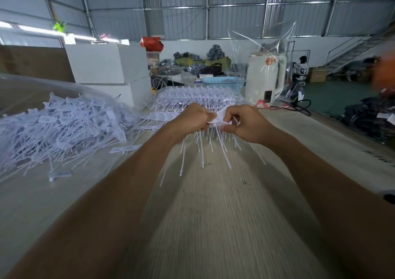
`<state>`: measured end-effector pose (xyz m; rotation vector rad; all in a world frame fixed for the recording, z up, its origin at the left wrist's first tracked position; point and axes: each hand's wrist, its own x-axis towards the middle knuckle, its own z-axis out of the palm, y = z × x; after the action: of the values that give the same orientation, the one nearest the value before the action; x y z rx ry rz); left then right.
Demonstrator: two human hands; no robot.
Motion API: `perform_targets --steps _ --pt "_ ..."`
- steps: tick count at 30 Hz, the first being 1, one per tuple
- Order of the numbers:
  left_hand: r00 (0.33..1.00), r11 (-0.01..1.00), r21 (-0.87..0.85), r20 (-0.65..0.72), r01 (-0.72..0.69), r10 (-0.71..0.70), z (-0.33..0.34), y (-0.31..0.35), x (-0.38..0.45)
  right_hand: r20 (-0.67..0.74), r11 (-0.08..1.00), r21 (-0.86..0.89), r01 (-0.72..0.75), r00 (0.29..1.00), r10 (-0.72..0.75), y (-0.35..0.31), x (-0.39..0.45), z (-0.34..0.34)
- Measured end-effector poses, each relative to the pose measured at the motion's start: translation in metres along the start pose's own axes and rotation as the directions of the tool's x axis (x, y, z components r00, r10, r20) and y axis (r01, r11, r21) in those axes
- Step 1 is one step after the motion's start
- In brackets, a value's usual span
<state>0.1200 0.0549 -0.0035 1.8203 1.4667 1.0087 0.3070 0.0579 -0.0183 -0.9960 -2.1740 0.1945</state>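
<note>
Your left hand (192, 120) grips a bundle of thin white plastic tag ties (221, 118) at frame centre; your right hand (245, 125) pinches it too.
Left: loose heap of white plastic tags (64, 129). Centre: bundle tails hang over the pale wooden table (213, 214). Upper right: white film-wrapped jug (265, 75).

Head view, single, wide-angle: faces forward and down along the table (213, 225), left hand (191, 119) and right hand (245, 125) close at centre, wall (235, 18) across top.
</note>
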Motion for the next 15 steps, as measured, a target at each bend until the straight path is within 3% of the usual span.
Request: perform_targets --steps 3,6,9,15 --pt "1.0 1.0 0.0 -0.011 -0.007 0.007 0.002 0.0 -0.001 0.091 0.973 0.197 -0.119 0.991 0.103 0.002 -0.003 -0.001" --pt "0.999 0.999 -0.008 -0.008 -0.033 0.033 0.003 0.002 -0.001 0.241 0.842 0.453 -0.292 0.95 0.2 0.007 -0.008 -0.004" --pt "0.997 0.997 -0.035 -0.018 -0.069 0.069 0.004 0.003 -0.002 0.348 0.749 0.553 -0.366 0.918 0.193 0.009 -0.01 -0.005" --pt "0.988 0.99 0.021 -0.063 -0.139 0.14 0.01 0.002 0.0 0.384 0.571 0.693 -0.44 0.896 0.224 0.011 -0.013 -0.006"
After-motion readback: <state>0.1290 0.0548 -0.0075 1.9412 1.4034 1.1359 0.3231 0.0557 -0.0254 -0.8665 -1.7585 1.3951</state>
